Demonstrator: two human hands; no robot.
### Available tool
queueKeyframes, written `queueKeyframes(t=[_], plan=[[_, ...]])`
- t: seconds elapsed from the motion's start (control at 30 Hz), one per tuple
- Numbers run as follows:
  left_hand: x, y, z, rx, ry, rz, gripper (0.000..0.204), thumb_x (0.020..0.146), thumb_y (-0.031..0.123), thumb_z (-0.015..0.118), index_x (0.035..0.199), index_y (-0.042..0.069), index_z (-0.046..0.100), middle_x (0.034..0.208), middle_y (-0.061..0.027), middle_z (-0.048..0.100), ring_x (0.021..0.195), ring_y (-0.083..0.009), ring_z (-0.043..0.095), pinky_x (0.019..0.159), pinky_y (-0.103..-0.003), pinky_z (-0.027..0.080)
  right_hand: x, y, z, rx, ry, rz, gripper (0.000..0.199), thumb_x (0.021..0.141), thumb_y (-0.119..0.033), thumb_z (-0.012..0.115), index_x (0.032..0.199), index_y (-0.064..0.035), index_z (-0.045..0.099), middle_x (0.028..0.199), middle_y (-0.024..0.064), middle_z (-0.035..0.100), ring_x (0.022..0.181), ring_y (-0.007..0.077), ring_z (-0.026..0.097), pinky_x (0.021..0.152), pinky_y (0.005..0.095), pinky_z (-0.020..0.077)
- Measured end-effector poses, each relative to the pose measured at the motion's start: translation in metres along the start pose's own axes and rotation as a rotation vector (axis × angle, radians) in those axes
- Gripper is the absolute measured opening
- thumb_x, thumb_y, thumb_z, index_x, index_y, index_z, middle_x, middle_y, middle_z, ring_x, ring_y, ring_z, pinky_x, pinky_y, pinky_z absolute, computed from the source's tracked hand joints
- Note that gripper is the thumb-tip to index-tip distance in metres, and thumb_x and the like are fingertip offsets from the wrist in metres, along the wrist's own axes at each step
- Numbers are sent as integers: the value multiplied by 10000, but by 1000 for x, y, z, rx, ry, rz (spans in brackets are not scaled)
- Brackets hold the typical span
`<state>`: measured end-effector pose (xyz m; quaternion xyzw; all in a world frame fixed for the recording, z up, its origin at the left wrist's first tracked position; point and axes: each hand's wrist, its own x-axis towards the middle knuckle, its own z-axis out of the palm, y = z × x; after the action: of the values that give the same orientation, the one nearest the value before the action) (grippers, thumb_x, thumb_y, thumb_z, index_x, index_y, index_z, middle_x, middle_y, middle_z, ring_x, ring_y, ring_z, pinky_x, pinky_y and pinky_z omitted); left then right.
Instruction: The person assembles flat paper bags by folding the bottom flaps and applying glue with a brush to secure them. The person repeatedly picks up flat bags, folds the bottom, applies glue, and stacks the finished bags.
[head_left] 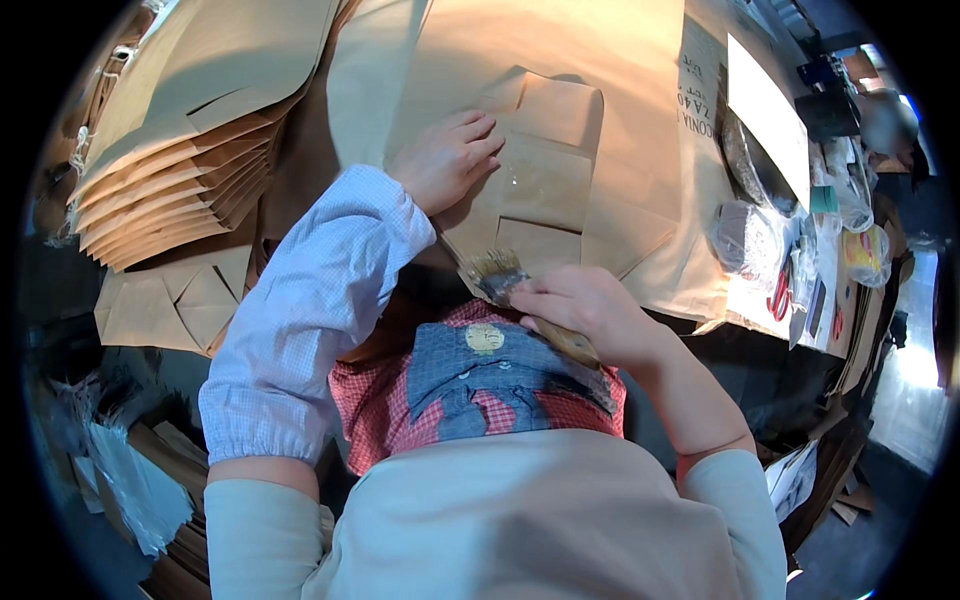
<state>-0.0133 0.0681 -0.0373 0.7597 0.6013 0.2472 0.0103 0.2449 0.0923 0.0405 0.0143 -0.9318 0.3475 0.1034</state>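
Well left of the brush grip, I see a fanned stack of brown paper bags (190,190); a stray swing of the checked sleeve (315,290) could knock it askew. Ahead-left of the grip, the left hand (450,162) lies palm-down, clasping nothing; if it slips, the paper could skew. The brush (497,281), handle clenched in the right hand (575,305), hangs close to the apron (500,375), which loaded bristles could smear. Just ahead of the grip lies the folded paper panel (545,185); too much wetness might buckle it. Farther ahead-right, dark printed lettering (692,105) runs sideways, partly readable; no brand is clear to me.
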Motion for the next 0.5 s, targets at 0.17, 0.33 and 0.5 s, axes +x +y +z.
queueKeyframes(t=[0.17, 0.33, 0.5], plan=[[-1, 3, 8, 68, 57, 19, 301, 888, 166, 622, 1164, 46, 625, 1254, -164, 579, 1207, -354, 508, 987, -406, 446, -33, -11, -1, 60, 35, 50, 193, 758, -86, 698, 928, -29, 629, 827, 106, 630, 782, 310, 623, 652, 385, 506], [-2, 3, 5, 86, 43, 0, 299, 899, 145, 600, 1183, 54, 624, 1267, -172, 573, 1216, -357, 502, 992, -408, 442, -57, -26, -35, 88, 202, 193, 207, 748, -65, 715, 936, -13, 646, 813, 118, 652, 706, 310, 623, 616, 383, 496], [2, 4, 3, 89, 34, 5, 292, 890, 138, 601, 1166, 49, 632, 1256, -177, 579, 1210, -355, 504, 988, -411, 442, -63, -17, -17, -130, 211, 258, 170, 761, -67, 701, 905, -22, 623, 802, 101, 629, 696, 294, 618, 617, 371, 498]])
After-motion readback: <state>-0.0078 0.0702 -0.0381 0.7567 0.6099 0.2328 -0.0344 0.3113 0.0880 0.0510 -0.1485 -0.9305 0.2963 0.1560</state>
